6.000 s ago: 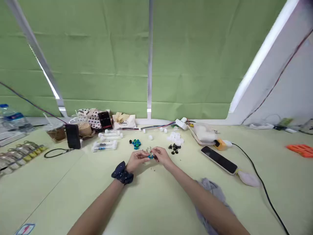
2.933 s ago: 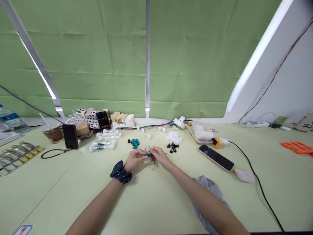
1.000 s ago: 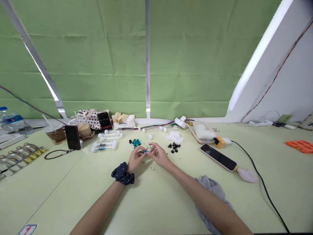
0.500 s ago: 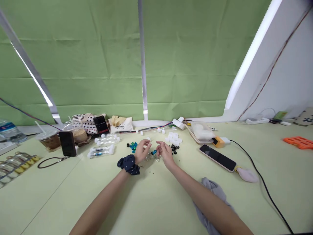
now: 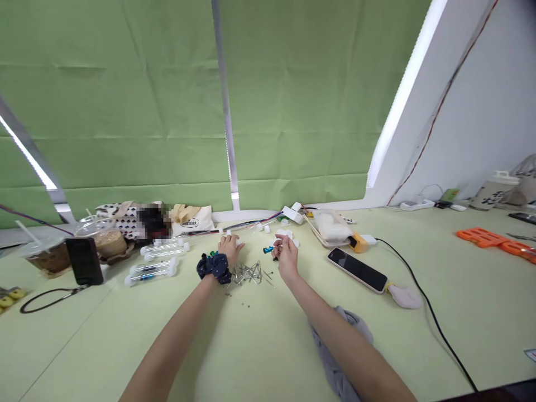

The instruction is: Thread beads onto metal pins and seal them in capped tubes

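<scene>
Your right hand (image 5: 287,255) pinches a small blue cylinder (image 5: 268,250) beyond the metal pins (image 5: 249,272). It looks light, stiff and slippery, so hold it mid-length. Can't tell whether your left hand (image 5: 228,249) grips anything.

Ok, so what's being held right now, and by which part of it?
The right hand holds a small blue piece, apparently by its right end. Whether the left hand holds anything can't be told.

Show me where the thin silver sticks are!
In the head view, the silver sticks lie piled on the table, below and slightly left of centre, between the dark blue scrunchie on the left wrist and the right wrist, nearer the scrunchie.
</scene>
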`<action>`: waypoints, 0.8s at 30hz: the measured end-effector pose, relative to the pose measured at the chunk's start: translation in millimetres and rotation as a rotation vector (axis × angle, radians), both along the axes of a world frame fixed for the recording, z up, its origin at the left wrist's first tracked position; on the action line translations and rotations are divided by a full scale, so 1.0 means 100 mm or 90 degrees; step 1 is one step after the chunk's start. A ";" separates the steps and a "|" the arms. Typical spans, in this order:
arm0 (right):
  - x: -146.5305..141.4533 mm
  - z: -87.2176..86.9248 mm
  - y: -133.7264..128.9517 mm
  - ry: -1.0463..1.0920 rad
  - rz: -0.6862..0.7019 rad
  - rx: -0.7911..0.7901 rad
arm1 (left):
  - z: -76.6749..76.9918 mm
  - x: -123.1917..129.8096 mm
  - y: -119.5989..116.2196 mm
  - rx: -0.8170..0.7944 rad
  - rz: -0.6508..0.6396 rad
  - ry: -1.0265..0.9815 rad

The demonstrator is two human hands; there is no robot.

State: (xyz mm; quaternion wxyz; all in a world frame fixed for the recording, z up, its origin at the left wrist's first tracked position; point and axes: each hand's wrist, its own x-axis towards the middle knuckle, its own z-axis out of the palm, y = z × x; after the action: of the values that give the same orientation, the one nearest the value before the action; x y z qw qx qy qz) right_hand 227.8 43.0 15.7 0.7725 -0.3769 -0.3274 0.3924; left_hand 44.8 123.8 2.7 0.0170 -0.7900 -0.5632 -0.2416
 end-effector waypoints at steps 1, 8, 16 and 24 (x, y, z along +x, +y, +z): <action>0.04 0.01 0.02 0.019 -0.021 0.002 | 0.02 -0.06 -0.10 0.004 -0.029 -0.026; 0.07 0.17 -0.04 0.115 0.035 0.042 | 0.00 -0.44 -0.96 -0.047 -0.136 -0.098; -0.19 0.23 -0.22 0.037 0.215 -0.011 | 0.01 -0.48 -1.26 -0.054 -0.142 -0.141; -0.20 0.15 -0.17 0.046 0.226 -0.047 | -0.05 -0.44 -1.31 -0.026 -0.133 -0.180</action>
State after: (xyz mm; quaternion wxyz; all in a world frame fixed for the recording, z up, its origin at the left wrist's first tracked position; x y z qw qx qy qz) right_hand 207.8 25.9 30.5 0.6878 -0.3273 -0.3463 0.5476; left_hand 0.4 -6.7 -2.1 -0.1039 -0.8024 -0.4796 -0.3395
